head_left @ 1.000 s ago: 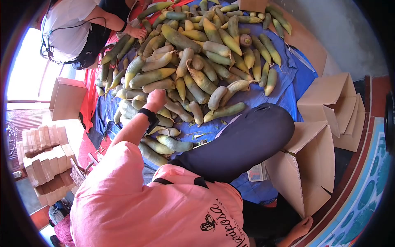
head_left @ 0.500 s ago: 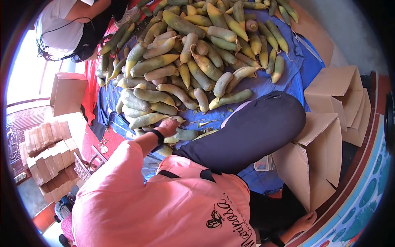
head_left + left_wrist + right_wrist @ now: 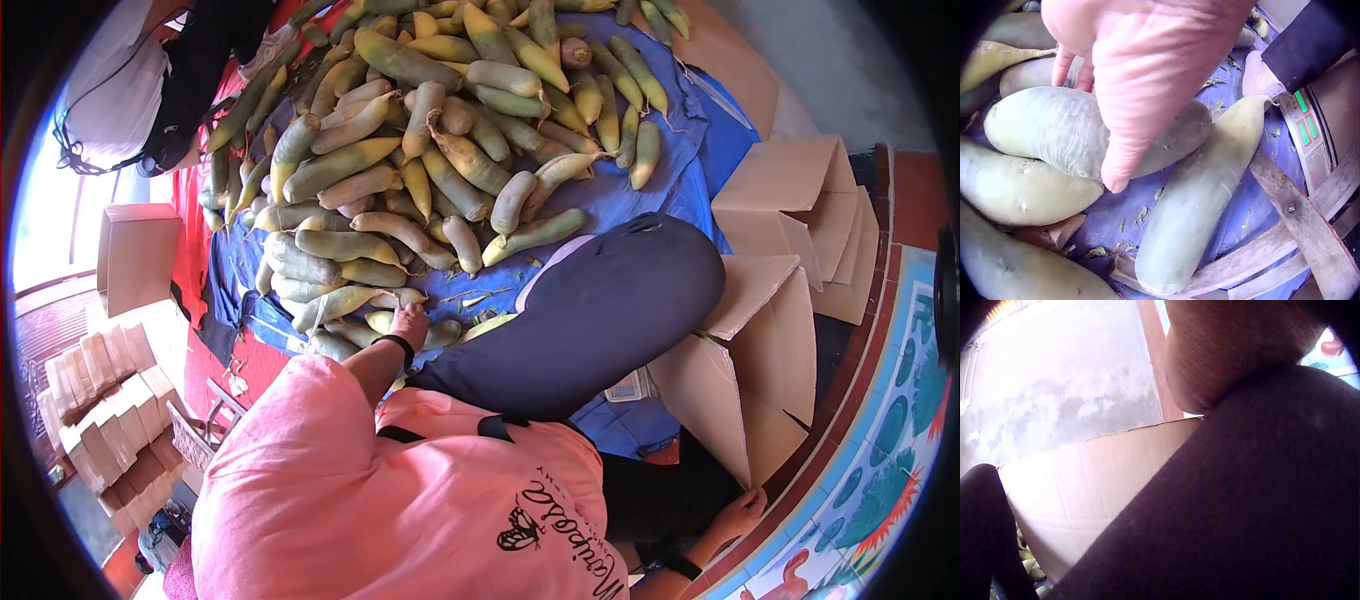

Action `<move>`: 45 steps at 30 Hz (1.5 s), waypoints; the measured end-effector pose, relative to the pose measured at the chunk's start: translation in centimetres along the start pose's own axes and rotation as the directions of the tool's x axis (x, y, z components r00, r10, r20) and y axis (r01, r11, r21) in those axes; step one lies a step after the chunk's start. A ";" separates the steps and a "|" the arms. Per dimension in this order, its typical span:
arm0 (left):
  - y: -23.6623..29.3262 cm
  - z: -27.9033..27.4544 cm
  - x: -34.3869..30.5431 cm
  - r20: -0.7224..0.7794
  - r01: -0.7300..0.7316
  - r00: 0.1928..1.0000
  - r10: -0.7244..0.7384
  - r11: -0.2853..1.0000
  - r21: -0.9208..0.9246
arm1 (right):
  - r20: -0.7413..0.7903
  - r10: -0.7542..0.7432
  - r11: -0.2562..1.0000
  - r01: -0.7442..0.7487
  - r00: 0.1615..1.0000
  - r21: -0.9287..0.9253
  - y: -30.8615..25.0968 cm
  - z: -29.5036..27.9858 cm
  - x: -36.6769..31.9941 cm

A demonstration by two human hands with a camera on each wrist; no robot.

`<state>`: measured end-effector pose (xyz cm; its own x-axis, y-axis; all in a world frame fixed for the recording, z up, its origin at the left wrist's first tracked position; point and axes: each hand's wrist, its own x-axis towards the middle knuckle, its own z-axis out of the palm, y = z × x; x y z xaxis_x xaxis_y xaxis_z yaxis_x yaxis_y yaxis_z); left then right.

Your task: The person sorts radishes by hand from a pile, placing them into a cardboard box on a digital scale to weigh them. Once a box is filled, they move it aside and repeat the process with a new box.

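My left hand (image 3: 408, 325) is low at the near edge of a heap of long green radishes (image 3: 345, 165). In the left wrist view it grips a pale green radish (image 3: 1047, 128) from above, thumb on the near side and fingers over the far side. Another radish (image 3: 1200, 197) lies slantwise beside it, and more lie to the left. My right hand (image 3: 738, 515) is at the lower corner of an upright open cardboard box (image 3: 705, 385), its fingers pinching the edge. The right wrist view shows this hand (image 3: 1235, 356) dark, with its fingers hidden behind a trouser leg.
A blue tarp (image 3: 680, 190) lies under the heap. My bent knee (image 3: 640, 290) stands between heap and box. A scale (image 3: 1307, 119) with a lit green display sits by my leg. More cardboard boxes (image 3: 790, 180) stand right, stacked cartons (image 3: 110, 390) left. Another person (image 3: 115, 90) is at upper left.
My left hand has come back from the middle of the heap toward my body, down to the near radishes. My right hand stays at the box corner. The other person's hand has left view.
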<state>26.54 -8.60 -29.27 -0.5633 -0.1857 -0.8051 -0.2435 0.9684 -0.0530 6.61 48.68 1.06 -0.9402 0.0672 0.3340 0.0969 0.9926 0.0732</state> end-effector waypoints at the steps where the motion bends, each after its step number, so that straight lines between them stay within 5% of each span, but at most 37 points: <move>1: -0.1 0.4 0.1 -0.004 -0.001 1.000 0.001 1.000 0.004 | -0.003 0.005 1.000 -0.005 1.000 0.001 -0.1 0.0 0.0; 7: -2.2 -0.3 -0.2 0.012 -0.147 0.988 0.152 0.970 -0.192 | -0.017 0.003 0.999 -0.002 1.000 0.045 -1.0 -0.4 0.0; 11: -5.0 -1.2 1.5 -0.069 0.022 0.996 -0.060 0.893 -0.450 | -0.036 -0.016 0.998 0.018 0.999 0.055 -1.0 -0.2 -0.1; 13: -6.4 -5.0 -0.4 -0.317 -0.278 0.943 -0.097 0.290 -0.916 | -0.044 0.030 0.995 -0.026 0.999 0.092 -1.3 -0.5 -0.1; 15: -6.1 -12.0 -3.5 -0.377 -0.373 0.904 -0.200 0.060 -0.926 | -0.094 0.019 0.993 -0.007 0.995 0.121 -1.8 -0.9 -0.2; 17: -6.2 -17.5 -5.8 -0.439 -0.469 0.858 -0.267 -0.060 -0.881 | -0.143 0.012 0.986 0.012 0.990 0.166 -3.3 -1.7 0.0; 21: -6.3 -28.1 -11.9 -0.526 -0.578 0.790 -0.317 -0.097 -0.810 | -0.188 0.021 0.930 0.050 0.982 0.365 -9.1 -5.1 1.0; 23: -5.7 -30.6 -12.6 -0.711 -0.753 0.649 -0.271 -0.359 -0.551 | -0.207 -0.026 0.887 0.118 0.978 0.446 -13.4 -7.5 2.0; 25: -2.2 -34.4 -16.2 -0.784 -0.713 0.605 -0.135 -0.531 -0.458 | -0.175 -0.056 0.853 0.138 0.983 0.503 -17.2 -9.4 2.1; 27: 0.5 -35.7 -16.8 -0.800 -0.714 0.587 -0.122 -0.543 -0.441 | -0.136 -0.199 0.769 0.241 0.971 0.593 -19.6 -9.9 1.7; 29: 4.2 -36.9 -18.1 -0.839 -0.627 0.508 0.197 -0.583 -0.517 | -0.153 -0.389 0.611 0.378 0.909 0.696 -21.7 -10.0 1.7; 33: 10.9 -37.2 -20.1 -0.656 -0.454 0.583 0.478 -0.478 -0.752 | -0.127 -0.602 0.360 0.410 0.788 0.838 -24.0 -10.1 2.3; 35: 11.8 -35.5 -18.5 -0.580 -0.359 0.543 0.607 -0.457 -0.814 | 0.117 -0.596 0.354 0.129 0.795 0.926 -24.2 -9.9 1.9; 39: 15.0 -37.2 -18.3 -0.521 -0.359 0.444 0.729 -0.388 -0.849 | 0.183 -0.540 0.270 -0.037 0.822 0.962 -21.5 -8.9 1.7; 41: 16.3 -37.5 -17.1 -0.603 -0.654 0.429 0.672 -0.229 -0.721 | 0.224 -0.443 0.238 -0.127 0.868 0.963 -18.9 -8.8 2.2; 42: 16.2 -37.8 -15.2 -0.689 -0.929 0.281 0.668 0.009 -0.370 | 0.264 -0.369 0.258 -0.175 0.891 0.950 -18.0 -9.4 3.2; 43: 16.8 -39.0 -15.6 -0.746 -0.979 0.190 0.638 0.183 -0.092 | 0.309 -0.258 0.230 -0.253 0.915 0.940 -17.2 -9.6 3.8; 45: 17.6 -39.0 -15.1 -0.750 -0.923 0.241 0.616 0.383 0.017 | 0.333 -0.158 0.376 -0.255 0.930 0.891 -15.0 -9.9 6.0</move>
<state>-0.05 4.78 5.05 -0.8782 0.4266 0.2161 0.4405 0.5457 0.7128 2.75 33.22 11.29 -0.9980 -0.0612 -0.0137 -0.0151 0.4465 -0.8947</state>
